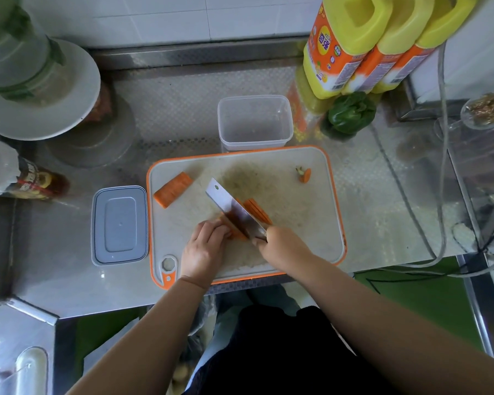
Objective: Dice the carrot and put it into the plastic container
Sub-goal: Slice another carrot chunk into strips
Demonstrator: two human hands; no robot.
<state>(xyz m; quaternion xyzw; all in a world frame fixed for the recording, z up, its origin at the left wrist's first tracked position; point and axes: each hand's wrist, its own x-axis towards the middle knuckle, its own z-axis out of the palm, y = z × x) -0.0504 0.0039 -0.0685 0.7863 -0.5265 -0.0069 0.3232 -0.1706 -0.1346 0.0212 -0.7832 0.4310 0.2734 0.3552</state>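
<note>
carrot (234,226): lying on the board (311,223), mid-cut; the piece being worked is sitting near the front centre, pinned under the left hand, blade coming down through it
slices (257,210): already cut lengthwise, leaning together just right of the blade
spare piece (173,189): sliced chunk waiting at the board's left, well apart from the knife
stub (305,175): top end sitting alone at the board's far right corner, looks like discard
knife (234,212): cleaver angling across the carrot, edge down on it
left hand (204,246): fingers curling over the near end of the carrot, gripping it steady
right hand (283,246): clenching round the knife handle; handle itself mostly hidden by the fist
container (255,121): standing just behind the board, open, nothing orange showing inside
lid (119,225): lying off to the left of the board
progress: early-middle by my reading; only strips and slabs showing, no real dice yet
remaining: finishing the strips, cross-cutting everything into cubes, moving it all into the container
</note>
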